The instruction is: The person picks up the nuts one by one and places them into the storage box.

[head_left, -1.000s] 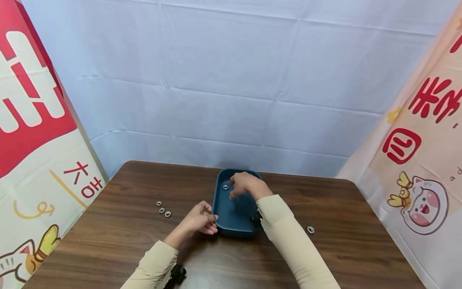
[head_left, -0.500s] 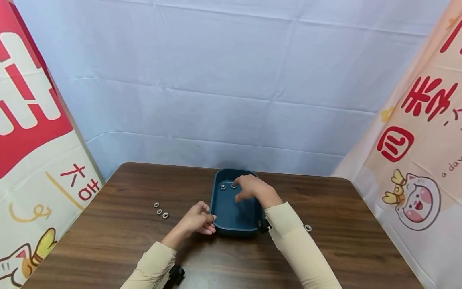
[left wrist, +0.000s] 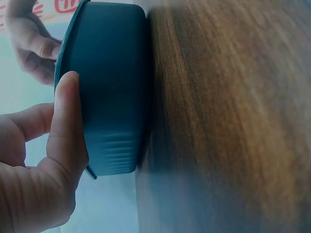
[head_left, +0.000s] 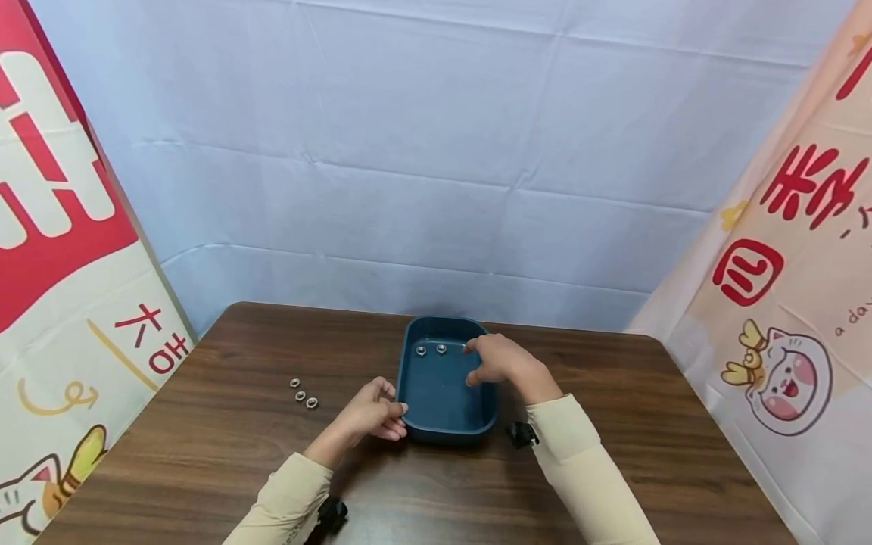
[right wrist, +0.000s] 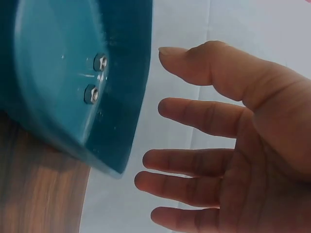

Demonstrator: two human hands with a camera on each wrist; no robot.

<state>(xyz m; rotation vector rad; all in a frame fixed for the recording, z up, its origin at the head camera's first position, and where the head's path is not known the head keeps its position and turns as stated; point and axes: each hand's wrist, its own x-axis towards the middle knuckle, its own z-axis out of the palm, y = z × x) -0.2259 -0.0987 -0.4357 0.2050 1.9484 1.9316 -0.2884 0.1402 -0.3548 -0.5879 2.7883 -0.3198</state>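
Note:
A dark blue rectangular tray [head_left: 443, 397] stands near the table's far edge, with two hex nuts inside at its far end: one nut [head_left: 421, 350] at left and another nut [head_left: 441, 349] beside it. My left hand [head_left: 375, 412] pinches the tray's left rim between thumb and fingers, as the left wrist view also shows. Over the tray's right rim hovers my right hand [head_left: 504, 359]. Its fingers [right wrist: 194, 162] are spread and hold nothing in the right wrist view. Three nuts [head_left: 300, 396] lie on the table left of the tray.
The brown wooden table [head_left: 218, 469] has a pale cloth [head_left: 409, 151] hanging behind it. Printed cloths hang at left and right. My right sleeve [head_left: 586, 462] covers part of the table at right. Black wrist cameras sit under both forearms.
My right hand has drawn back to the right from the tray's far end, uncovering the second nut there. The nut at right on the table is now out of sight. My left hand stays put.

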